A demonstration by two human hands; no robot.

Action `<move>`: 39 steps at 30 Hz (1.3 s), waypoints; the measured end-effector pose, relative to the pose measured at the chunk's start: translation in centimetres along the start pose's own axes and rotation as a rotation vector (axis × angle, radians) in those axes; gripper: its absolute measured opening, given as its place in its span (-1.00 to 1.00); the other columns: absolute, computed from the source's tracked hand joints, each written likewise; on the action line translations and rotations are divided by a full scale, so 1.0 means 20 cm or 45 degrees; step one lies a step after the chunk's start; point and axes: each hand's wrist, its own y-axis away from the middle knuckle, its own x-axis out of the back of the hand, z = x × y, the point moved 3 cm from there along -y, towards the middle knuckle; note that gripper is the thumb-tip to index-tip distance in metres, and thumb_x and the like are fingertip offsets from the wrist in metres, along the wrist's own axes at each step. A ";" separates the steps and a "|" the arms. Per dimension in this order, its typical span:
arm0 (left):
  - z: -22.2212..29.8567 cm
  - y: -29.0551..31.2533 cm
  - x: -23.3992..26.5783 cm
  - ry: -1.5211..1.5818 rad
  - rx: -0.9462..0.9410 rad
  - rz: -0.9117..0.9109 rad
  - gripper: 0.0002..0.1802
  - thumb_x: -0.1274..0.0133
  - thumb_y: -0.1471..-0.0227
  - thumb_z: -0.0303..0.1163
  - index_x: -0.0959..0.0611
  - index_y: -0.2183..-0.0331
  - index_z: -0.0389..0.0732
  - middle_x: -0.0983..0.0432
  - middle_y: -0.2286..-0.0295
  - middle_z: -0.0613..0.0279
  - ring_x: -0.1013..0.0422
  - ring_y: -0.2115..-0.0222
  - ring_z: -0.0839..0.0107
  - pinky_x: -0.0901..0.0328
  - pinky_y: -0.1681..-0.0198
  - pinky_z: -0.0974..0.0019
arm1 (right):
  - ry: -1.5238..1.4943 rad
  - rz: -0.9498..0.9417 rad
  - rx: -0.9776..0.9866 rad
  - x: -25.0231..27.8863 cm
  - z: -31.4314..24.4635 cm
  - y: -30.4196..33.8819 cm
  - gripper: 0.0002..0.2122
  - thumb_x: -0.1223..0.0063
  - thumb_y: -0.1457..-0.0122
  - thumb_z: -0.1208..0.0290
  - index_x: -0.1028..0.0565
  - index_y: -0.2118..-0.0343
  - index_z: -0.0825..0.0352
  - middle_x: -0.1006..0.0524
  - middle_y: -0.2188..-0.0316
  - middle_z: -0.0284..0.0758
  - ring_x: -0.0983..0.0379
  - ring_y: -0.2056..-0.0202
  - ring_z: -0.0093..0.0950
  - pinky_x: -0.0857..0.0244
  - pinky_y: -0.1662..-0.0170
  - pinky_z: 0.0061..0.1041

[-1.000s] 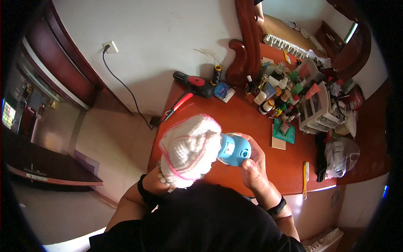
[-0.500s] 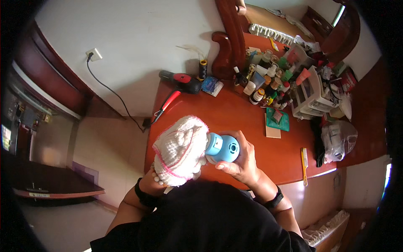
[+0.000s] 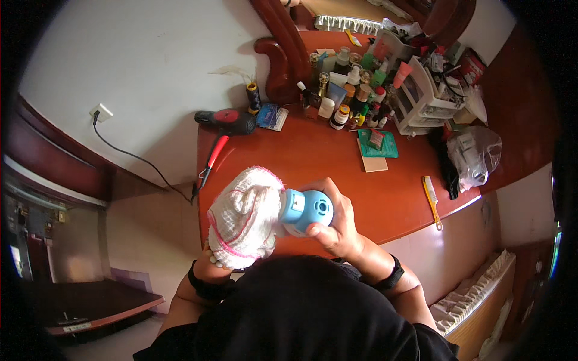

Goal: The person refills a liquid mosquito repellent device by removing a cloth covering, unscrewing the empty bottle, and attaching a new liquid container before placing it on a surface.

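Note:
A white cloth with pink edging (image 3: 247,213) is bunched up over my left hand (image 3: 217,260). That hand grips the cloth from below, and most of its fingers are hidden by the folds. From the right side my right hand (image 3: 340,225) is wrapped round a light blue, rounded device (image 3: 310,212), thumb in front and fingers behind. A ring-shaped detail marks the device's rounded end. Its narrower end points left and meets the cloth. Both things are held above the near part of the red-brown dressing table (image 3: 283,153).
A black and red hair dryer (image 3: 226,122) lies at the table's left edge, its cord running to a wall socket (image 3: 101,113). Several bottles (image 3: 340,116) crowd the back beside a white drawer unit (image 3: 415,96). A yellow-handled comb (image 3: 431,201) and a clear plastic bag (image 3: 475,156) lie at the right.
The whole view has shifted, so the table and its things appear farther left and higher. My hands keep their hold on the cloth and the blue device, which stay against each other.

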 end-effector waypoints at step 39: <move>0.69 -0.33 -0.58 1.512 0.069 -0.852 -0.47 -0.25 0.08 -0.23 -0.48 0.10 -0.26 -0.48 0.38 0.12 -0.45 0.53 0.46 -0.38 0.47 0.40 | 0.935 0.912 -0.004 0.49 -0.18 0.93 -0.30 -0.36 0.20 -0.13 -0.43 0.14 0.36 -0.50 0.30 -0.19 -0.53 0.31 -0.25 -0.45 0.30 -0.37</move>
